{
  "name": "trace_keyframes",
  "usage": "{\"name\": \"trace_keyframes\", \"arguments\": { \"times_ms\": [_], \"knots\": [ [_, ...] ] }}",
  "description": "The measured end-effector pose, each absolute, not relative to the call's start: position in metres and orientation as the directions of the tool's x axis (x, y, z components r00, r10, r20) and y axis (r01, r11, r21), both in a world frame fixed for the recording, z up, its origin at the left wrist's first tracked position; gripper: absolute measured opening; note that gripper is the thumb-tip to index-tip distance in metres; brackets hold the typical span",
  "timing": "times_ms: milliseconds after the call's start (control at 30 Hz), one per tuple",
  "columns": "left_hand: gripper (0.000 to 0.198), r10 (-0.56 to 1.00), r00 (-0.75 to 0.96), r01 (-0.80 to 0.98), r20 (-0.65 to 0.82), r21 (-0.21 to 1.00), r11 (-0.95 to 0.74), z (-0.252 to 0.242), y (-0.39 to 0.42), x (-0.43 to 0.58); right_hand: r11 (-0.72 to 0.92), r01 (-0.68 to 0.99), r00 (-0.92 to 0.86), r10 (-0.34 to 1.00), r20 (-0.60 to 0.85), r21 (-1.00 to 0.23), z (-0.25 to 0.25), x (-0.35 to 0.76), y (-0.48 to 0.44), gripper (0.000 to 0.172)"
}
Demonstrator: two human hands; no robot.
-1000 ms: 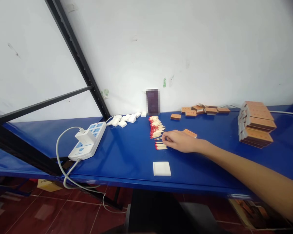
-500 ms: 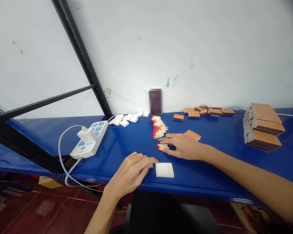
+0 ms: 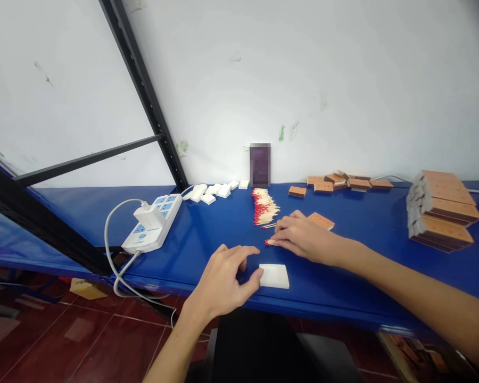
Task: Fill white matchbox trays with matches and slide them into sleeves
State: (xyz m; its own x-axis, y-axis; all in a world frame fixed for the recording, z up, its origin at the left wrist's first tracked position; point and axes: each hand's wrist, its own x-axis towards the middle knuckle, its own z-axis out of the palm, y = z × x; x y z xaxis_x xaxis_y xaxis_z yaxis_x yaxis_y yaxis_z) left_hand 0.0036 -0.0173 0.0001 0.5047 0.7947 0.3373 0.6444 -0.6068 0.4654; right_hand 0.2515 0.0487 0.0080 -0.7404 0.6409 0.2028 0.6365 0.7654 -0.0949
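My right hand [image 3: 301, 238] is closed over a small bunch of matches [image 3: 269, 242], whose red heads stick out to the left of the fingertips. My left hand [image 3: 230, 276] has thumb and index finger spread apart, the thumb tip beside the left edge of a white matchbox tray [image 3: 274, 276] near the shelf's front edge. Beyond my right hand lies a pile of red-headed matches [image 3: 265, 207], with a few stray ones at its near end. An orange matchbox sleeve [image 3: 320, 221] rests just behind my right hand, partly hidden by it.
Several white trays [image 3: 208, 198] lie at the back left, near a white power strip [image 3: 155, 223] with a plug and cable. Orange matchboxes [image 3: 358, 183] lie along the wall, and a tall stack of them [image 3: 443, 207] stands at the right. A dark, blurred-out rectangle [image 3: 260, 165] leans on the wall.
My right hand has closed on the small match bunch, pressing it together. My left hand has opened its thumb and index finger and moved closer to the white tray. The view has shifted slightly.
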Motion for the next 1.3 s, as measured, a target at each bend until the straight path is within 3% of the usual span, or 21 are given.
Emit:
{"name": "trace_keyframes", "arguments": {
  "times_ms": [200, 467, 767, 1067, 1300],
  "knots": [
    [0.036, 0.826, 0.496, 0.743, 0.268, 0.363, -0.563, -0.004, -0.018, 0.010, 0.764, 0.645, -0.749, 0.629, 0.207, 0.014, 0.001, 0.248, 0.047, 0.026],
    [0.055, 0.798, 0.538, 0.721, 0.273, 0.342, -0.603, -0.006, -0.020, 0.008, 0.747, 0.654, -0.749, 0.621, 0.231, 0.115, -0.007, 0.248, 0.046, 0.025],
    [0.033, 0.768, 0.583, 0.708, 0.265, 0.298, -0.641, -0.007, -0.019, 0.010, 0.751, 0.659, -0.724, 0.648, 0.237, -0.038, -0.005, 0.250, 0.050, 0.032],
    [0.061, 0.717, 0.627, 0.626, 0.304, 0.351, -0.696, -0.002, -0.024, 0.008, 0.755, 0.635, -0.710, 0.654, 0.263, -0.164, -0.001, 0.250, 0.051, 0.033],
    [0.030, 0.681, 0.652, 0.509, 0.333, 0.472, -0.720, -0.001, -0.021, 0.004, 0.737, 0.664, -0.692, 0.671, 0.267, -0.131, -0.003, 0.251, 0.051, 0.031]
  ]
}}
